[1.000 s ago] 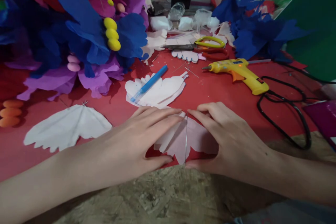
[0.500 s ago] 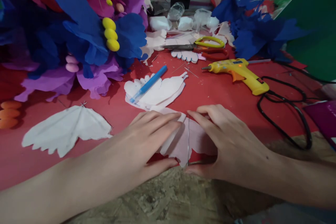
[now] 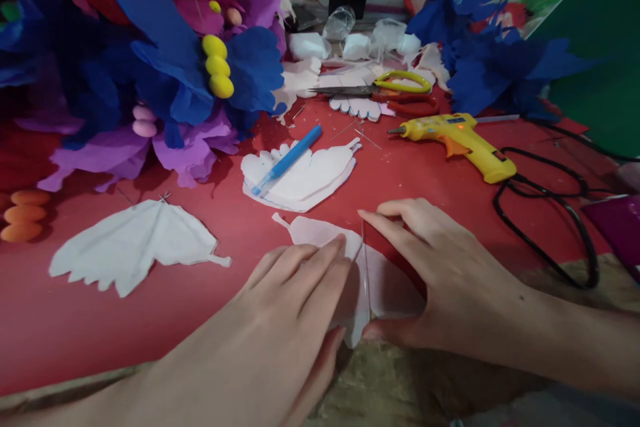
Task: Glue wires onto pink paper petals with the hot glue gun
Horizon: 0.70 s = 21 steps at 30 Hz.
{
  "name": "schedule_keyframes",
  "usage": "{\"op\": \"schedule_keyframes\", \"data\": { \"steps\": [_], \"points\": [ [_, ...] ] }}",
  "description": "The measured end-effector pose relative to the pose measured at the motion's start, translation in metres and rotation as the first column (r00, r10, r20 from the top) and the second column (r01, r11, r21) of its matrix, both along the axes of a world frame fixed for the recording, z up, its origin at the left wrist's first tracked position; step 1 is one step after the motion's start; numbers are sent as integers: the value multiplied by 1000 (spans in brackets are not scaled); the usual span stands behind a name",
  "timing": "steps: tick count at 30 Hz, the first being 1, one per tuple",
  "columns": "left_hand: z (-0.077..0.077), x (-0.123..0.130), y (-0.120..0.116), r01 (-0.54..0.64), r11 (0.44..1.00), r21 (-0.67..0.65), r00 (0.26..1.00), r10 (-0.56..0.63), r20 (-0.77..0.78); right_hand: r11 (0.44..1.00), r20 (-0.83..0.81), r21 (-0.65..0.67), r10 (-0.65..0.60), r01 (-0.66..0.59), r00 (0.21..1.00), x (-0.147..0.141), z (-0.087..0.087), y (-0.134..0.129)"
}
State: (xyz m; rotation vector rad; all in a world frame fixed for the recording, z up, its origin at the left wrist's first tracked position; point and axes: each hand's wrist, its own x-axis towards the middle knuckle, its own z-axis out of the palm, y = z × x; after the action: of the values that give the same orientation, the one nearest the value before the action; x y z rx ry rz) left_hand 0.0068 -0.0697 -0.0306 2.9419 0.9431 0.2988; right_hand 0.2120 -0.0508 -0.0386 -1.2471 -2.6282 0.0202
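Between my hands, at the table's near edge, is a folded thin white paper cutout [image 3: 320,230] with a narrow stem at its far left. My left hand [image 3: 285,300] lies over its left half, fingers on top and thumb by the near edge, gripping it. A thin straight wire [image 3: 365,267] runs along the fold. My right hand [image 3: 430,267] holds this wire, forefinger at the far end and thumb at the near end. Part of the paper is hidden under my fingers. To the left lies a wing-shaped white paper piece [image 3: 185,233] with wires at its top.
A blue pen [image 3: 289,159] rests on stacked white cutouts [image 3: 325,180]. Behind are scissors [image 3: 404,82]; to the right, a yellow glue gun [image 3: 465,140] with a looping black cord [image 3: 537,237]. Blue and purple paper flowers [image 3: 185,93] crowd the left back of the red tabletop [image 3: 115,327].
My left hand has slid toward me on the paper, uncovering its far left part and stem. The paper and wire have shifted slightly nearer. My right hand keeps its hold on the wire.
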Motion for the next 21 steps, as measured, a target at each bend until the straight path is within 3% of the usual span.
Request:
{"op": "schedule_keyframes", "data": {
  "steps": [10, 21],
  "points": [
    [0, 2, 3, -26, 995, 100, 999, 30, -36, 999, -6, 44, 23, -23, 1000, 0, 0, 3],
    [-2, 2, -8, -87, 982, 169, 993, 100, -69, 997, -18, 41, 69, -68, 997, -1, 1, 1]
  ]
}}
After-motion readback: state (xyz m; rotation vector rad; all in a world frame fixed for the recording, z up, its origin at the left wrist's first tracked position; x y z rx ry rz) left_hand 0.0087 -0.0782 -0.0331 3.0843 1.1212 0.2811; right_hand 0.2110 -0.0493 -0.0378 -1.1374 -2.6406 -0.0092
